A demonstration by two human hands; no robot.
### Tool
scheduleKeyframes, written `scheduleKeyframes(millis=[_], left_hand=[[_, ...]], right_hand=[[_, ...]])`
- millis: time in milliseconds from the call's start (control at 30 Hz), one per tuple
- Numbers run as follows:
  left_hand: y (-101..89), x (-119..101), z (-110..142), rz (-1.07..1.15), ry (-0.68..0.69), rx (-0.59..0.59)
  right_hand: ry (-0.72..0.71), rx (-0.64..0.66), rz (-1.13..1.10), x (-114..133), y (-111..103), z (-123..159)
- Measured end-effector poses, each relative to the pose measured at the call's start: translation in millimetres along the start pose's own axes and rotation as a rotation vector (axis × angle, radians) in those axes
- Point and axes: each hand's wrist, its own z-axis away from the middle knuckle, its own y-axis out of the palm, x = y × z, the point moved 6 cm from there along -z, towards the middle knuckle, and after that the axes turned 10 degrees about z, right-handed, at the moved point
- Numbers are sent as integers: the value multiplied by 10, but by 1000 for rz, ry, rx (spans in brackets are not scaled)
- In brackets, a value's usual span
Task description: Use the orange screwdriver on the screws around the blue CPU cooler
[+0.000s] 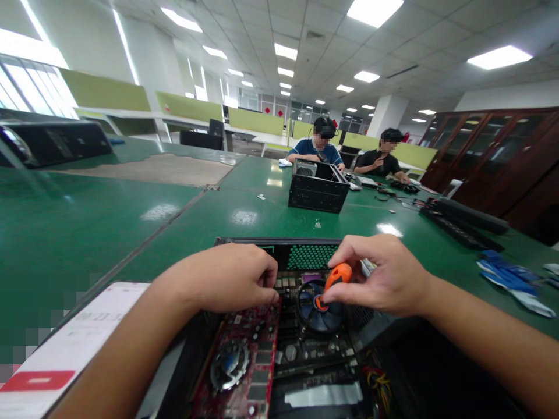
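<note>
In the head view, my right hand [379, 276] is closed around an orange and black screwdriver [338, 278], tilted above the round black CPU fan [321, 308]. The screwdriver's tip is hard to make out. My left hand [236, 276] has its fingers curled down at the far end of a red graphics card [262, 355], thumb against its corner; the other fingertips are hidden. A silver-rimmed fan [229, 365] sits on the card. Both hands are over an open computer case [301, 241] whose motherboard and cables show inside.
A phone-like screen [94, 317] lies left of the case. Another black computer case [317, 195] stands across the green table [187, 262], with two people seated behind it. Blue and white gloves [515, 282] and dark panels [463, 221] lie at the right.
</note>
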Motion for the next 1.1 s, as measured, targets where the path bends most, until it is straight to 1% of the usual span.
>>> scheduleKeyframes(millis=[100, 267, 367, 433, 567, 633, 767, 1100], left_hand=[[-10, -10, 6, -8, -18, 11], [2, -23, 3, -32, -35, 34], [1, -25, 2, -25, -37, 36], [-3, -22, 5, -19, -40, 36], [-3, -20, 12, -18, -32, 38], [-4, -18, 13, -14, -25, 29], [-11, -18, 12, -3, -25, 16], [-7, -43, 12, -23, -28, 29]], right_hand=[[27, 26, -8, -11, 7, -2], [-123, 56, 11, 140, 8, -25], [-137, 83, 26, 156, 19, -24], [-124, 67, 46, 120, 10, -20], [-24, -75, 156, -37, -57, -12], [22, -109, 210, -108, -62, -10], [54, -82, 256, -180, -14, -22], [32, -17, 193, -224, 95, -39]])
